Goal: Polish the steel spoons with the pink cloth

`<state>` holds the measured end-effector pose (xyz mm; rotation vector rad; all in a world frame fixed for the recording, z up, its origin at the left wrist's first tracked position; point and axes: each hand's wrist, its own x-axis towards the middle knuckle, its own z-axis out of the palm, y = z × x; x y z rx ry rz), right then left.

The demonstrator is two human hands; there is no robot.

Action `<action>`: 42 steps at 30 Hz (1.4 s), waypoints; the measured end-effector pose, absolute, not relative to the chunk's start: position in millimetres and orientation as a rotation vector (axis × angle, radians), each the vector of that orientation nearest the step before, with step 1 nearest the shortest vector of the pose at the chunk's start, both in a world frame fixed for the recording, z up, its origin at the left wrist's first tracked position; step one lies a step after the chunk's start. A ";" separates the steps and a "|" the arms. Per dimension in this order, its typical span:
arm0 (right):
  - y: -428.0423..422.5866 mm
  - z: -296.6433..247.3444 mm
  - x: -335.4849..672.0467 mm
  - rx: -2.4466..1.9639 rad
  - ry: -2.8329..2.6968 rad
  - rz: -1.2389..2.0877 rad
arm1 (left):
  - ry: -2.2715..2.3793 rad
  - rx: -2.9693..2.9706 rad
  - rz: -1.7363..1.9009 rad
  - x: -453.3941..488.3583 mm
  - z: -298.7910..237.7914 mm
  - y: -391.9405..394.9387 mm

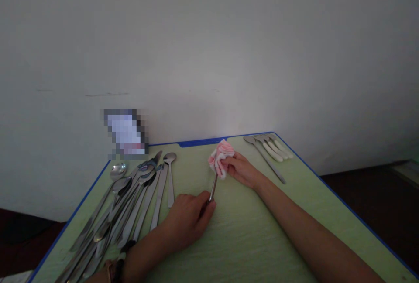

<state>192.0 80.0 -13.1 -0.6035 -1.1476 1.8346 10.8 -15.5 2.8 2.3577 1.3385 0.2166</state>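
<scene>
My left hand (pixel 190 217) rests on the green table (pixel 248 239) and pinches the handle of a metal utensil (pixel 213 189). Its other end is wrapped in a pink and white cloth (pixel 220 157), so I cannot tell what kind of utensil it is. My right hand (pixel 240 169) grips that cloth, fingers closed around it, near the middle back of the table.
Several long metal spoons and knives (pixel 131 200) lie spread at the left. A few white-handled forks and a metal spoon (pixel 271 150) lie at the back right. A blurred-out object (pixel 126 134) stands by the wall. The table has blue edges.
</scene>
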 end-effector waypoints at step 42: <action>77.4 -9.9 187.4 -0.605 -1.207 1.766 | 1.333 2.359 0.230 10.4 1.0 -14.9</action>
